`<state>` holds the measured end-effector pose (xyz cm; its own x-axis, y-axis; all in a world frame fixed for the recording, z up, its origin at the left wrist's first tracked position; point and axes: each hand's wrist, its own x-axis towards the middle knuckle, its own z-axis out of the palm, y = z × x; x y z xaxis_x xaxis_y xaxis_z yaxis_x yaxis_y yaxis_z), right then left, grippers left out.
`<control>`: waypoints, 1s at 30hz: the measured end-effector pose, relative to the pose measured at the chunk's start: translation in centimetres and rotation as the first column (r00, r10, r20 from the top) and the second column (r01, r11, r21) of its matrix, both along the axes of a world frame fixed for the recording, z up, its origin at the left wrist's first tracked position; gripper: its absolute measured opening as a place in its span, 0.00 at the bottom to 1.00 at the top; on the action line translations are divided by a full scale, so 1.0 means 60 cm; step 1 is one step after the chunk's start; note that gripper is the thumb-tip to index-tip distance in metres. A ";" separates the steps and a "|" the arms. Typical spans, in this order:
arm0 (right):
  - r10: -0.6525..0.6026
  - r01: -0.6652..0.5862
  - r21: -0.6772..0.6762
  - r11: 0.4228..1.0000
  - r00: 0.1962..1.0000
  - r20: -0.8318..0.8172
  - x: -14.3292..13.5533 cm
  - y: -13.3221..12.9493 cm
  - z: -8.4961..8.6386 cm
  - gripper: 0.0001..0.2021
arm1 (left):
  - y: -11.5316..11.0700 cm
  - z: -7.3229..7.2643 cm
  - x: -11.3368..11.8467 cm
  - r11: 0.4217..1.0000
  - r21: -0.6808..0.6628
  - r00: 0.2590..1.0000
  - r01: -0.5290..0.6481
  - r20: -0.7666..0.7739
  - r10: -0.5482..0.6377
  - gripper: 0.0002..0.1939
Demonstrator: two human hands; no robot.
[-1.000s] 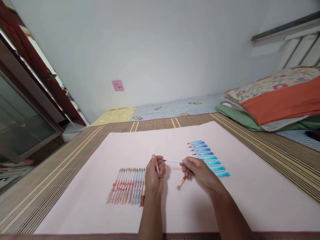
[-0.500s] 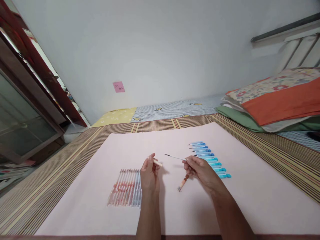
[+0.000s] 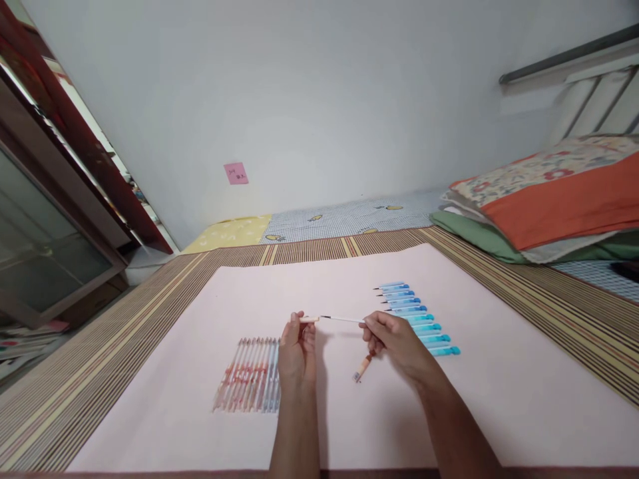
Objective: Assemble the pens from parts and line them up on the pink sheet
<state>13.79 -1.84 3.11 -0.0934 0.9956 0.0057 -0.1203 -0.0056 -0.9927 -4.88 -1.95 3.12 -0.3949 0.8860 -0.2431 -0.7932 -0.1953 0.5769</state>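
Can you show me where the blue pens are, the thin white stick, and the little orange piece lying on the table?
blue pens [image 3: 417, 318]: head view, middle of the row.
thin white refill [image 3: 343, 320]: head view, mid-shaft between the hands.
orange pen piece [image 3: 363, 367]: head view, its middle, below the right hand [image 3: 394, 342].

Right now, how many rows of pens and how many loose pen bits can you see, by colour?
Row of blue pens: 1
Row of clear pinkish barrels: 1
White refill, in the right hand: 1
Cream pen piece, in the left hand: 1
Orange pen piece, loose on the pink sheet: 1
Total: 2 rows, 3 loose bits
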 end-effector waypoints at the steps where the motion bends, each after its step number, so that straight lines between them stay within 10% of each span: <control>1: -0.004 0.004 0.001 1.000 1.000 0.007 0.000 -0.001 0.002 0.17 | 0.000 0.000 0.001 1.000 0.003 1.000 0.002 0.002 -0.002 0.08; 30: -0.031 0.028 0.033 0.999 0.993 0.111 0.001 0.003 -0.008 0.12 | -0.001 -0.002 0.014 1.000 -0.018 0.990 -0.016 -0.142 0.013 0.10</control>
